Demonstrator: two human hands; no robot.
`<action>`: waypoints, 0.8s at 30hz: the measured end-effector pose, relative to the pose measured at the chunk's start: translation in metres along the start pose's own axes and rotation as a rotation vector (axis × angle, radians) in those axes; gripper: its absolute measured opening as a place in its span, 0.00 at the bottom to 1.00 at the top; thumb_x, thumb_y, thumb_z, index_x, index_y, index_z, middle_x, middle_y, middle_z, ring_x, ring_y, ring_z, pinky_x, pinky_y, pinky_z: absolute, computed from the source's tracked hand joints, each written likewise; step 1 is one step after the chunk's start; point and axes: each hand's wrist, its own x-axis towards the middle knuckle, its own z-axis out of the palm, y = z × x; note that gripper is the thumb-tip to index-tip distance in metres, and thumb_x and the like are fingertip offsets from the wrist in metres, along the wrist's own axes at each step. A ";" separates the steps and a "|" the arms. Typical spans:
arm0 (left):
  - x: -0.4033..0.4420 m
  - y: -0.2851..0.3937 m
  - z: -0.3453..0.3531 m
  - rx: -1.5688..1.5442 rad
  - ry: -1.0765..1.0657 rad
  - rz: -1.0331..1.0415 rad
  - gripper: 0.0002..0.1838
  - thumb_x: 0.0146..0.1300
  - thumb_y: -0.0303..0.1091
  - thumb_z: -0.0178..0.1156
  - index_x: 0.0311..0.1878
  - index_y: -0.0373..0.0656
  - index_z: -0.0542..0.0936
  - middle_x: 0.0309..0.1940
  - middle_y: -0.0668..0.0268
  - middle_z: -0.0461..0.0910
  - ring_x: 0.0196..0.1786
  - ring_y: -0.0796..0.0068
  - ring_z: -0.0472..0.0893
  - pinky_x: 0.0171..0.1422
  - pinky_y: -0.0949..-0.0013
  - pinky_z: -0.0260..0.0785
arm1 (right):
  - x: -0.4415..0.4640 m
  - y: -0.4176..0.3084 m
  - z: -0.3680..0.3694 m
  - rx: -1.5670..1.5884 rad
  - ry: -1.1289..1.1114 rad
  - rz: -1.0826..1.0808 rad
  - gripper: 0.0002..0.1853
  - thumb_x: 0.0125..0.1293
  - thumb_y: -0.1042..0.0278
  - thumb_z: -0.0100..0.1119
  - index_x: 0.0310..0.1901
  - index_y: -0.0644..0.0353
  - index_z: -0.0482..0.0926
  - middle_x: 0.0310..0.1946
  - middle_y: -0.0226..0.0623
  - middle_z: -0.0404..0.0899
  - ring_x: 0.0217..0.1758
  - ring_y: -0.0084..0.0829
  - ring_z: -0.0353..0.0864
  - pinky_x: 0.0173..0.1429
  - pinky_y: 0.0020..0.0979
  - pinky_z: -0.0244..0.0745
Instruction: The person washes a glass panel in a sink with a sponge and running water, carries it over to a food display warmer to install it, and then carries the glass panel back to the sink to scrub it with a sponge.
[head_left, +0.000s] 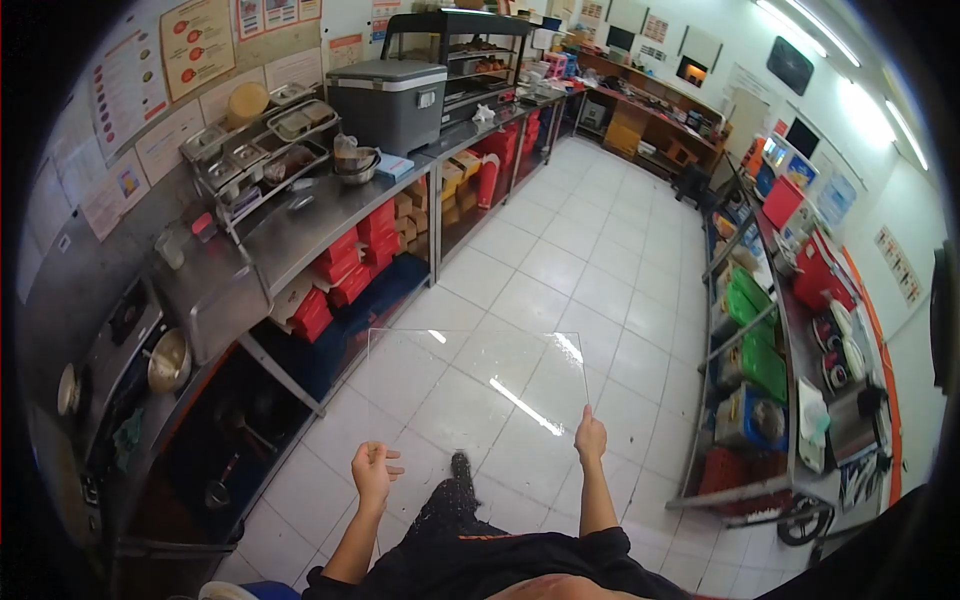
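A clear, see-through rectangular sheet (pixel 470 385) is in front of my body over the tiled floor, with bright light streaks and small drops or specks on it. My right hand (pixel 591 436) is closed on the sheet's right edge, near its lower part. At the sheet's lower left, my left hand (pixel 375 470) has its fingers apart and pointing right. Whether the left fingers touch the sheet cannot be made out. The sheet's lower edge is hard to see.
To the left runs a steel counter (pixel 330 215) with metal trays, bowls and a grey cooler box (pixel 388 105); red boxes (pixel 378 232) lie beneath. On the right stands a shelf with green bins (pixel 762 366) and a red bag (pixel 822 272). White floor tiles (pixel 600 220) lie between.
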 end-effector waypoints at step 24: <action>0.768 0.304 0.653 0.156 -0.085 0.177 0.17 0.66 0.42 0.40 0.31 0.37 0.68 0.20 0.59 0.75 0.17 0.69 0.78 0.15 0.75 0.68 | 0.889 -0.505 0.124 0.345 0.129 0.044 0.33 0.62 0.41 0.35 0.21 0.67 0.74 0.16 0.46 0.73 0.22 0.42 0.74 0.32 0.41 0.66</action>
